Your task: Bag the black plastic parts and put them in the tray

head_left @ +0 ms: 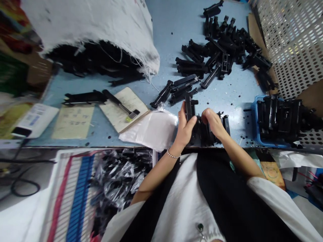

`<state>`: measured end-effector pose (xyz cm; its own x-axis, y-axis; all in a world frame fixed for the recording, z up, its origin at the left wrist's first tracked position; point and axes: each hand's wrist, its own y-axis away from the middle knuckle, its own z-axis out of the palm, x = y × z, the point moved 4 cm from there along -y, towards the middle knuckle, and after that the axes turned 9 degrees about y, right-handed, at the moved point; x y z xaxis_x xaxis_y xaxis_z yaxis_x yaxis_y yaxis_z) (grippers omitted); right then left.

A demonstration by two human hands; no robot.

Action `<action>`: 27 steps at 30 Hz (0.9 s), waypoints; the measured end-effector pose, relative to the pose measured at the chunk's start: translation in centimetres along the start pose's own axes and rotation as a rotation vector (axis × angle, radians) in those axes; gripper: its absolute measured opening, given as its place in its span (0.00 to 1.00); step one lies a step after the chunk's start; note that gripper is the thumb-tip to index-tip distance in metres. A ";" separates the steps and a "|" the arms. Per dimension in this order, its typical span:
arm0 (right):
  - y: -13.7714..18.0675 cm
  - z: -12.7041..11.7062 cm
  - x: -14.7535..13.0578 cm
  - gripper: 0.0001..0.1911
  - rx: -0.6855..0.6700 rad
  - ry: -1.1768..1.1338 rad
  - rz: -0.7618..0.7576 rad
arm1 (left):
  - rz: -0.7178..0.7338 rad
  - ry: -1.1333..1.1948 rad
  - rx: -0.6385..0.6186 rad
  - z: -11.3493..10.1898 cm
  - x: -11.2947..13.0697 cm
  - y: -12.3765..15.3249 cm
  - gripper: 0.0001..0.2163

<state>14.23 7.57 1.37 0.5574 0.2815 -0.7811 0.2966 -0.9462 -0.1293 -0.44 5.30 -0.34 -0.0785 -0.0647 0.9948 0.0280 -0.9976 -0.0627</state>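
2 hands closed around a row of black plastic parts (202,131) at the near edge of the blue table (166,23): left hand (185,129) gripping one end, right hand (214,122) the other. Loose pile of black parts (222,50) farther back, blue bin (257,134) of more just right, white plastic bag (151,129) just left.

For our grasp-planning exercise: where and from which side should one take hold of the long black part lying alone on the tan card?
Probably grip the long black part across its narrow mid-shaft, coming from above. It lies flat and diagonal on the tan card, its long sides free, with nothing stacked against it; the wider end near the yellow bit looks less even.
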 end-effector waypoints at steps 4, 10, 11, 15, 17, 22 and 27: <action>3.1 2.0 -0.6 0.24 -0.023 0.415 -0.238 | -0.114 0.132 0.068 -0.4 -1.0 -0.4 0.28; 5.2 1.9 1.2 0.24 -0.034 0.521 -0.091 | -0.076 -0.011 0.049 -2.6 -1.6 0.8 0.33; 5.4 0.9 1.9 0.22 -0.004 0.565 -0.065 | -0.093 -0.046 0.048 -3.3 -2.1 1.2 0.33; 5.5 -2.6 5.6 0.18 0.053 0.670 0.018 | -0.257 -0.063 0.061 -4.2 -5.5 2.3 0.30; 5.0 -3.6 6.7 0.16 0.029 0.656 0.026 | -0.311 0.013 0.117 -3.2 -7.2 2.3 0.29; 4.5 -4.1 3.5 0.16 0.178 0.469 0.026 | -0.283 0.311 0.141 0.5 -7.2 1.8 0.27; 6.7 1.4 -0.2 0.34 -0.219 -0.078 0.182 | -0.128 0.204 0.124 0.9 -2.8 3.3 0.28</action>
<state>15.02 0.95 -0.17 0.5577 0.0890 -0.8252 0.3623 -0.9206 0.1455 0.73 2.22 -3.22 -0.2884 0.0456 0.9564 0.1260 -0.9884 0.0851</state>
